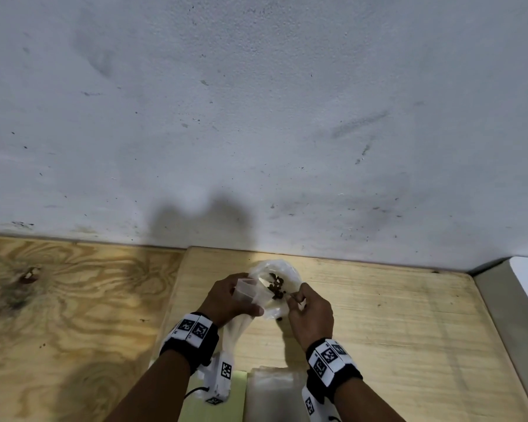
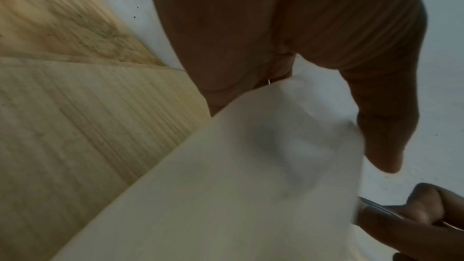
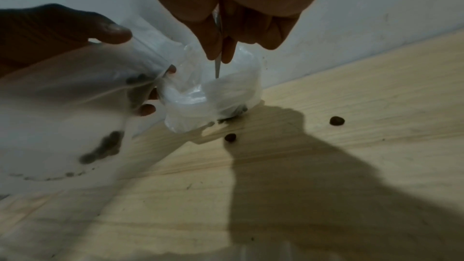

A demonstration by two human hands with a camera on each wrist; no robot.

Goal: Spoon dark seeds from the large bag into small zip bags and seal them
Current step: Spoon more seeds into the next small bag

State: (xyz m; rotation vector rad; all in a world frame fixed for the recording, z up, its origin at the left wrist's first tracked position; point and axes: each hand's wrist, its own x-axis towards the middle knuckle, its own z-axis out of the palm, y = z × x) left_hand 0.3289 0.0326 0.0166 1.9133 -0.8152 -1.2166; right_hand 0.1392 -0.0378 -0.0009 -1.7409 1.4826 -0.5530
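My left hand (image 1: pixel 240 296) grips a small clear zip bag (image 1: pixel 247 289) by its mouth; the right wrist view shows a few dark seeds (image 3: pixel 105 148) inside this small bag (image 3: pixel 62 106). Just behind it, by the wall, sits the large clear bag (image 1: pixel 282 271) with dark seeds (image 1: pixel 276 286). My right hand (image 1: pixel 296 296) pinches a thin metal spoon handle (image 3: pixel 218 64) that points down into the large bag (image 3: pixel 220 90); the bowl is hidden. The left wrist view shows my left thumb (image 2: pixel 384 142) on the small bag (image 2: pixel 238 166) and the spoon handle (image 2: pixel 376 207).
Two loose seeds (image 3: pixel 230 137) (image 3: pixel 337 120) lie on the light wooden board (image 1: pixel 378 315). A stack of empty zip bags (image 1: pixel 275 388) and a pale green sheet (image 1: pixel 237 391) lie at the near edge. A white wall (image 1: pixel 256 117) rises right behind the bags.
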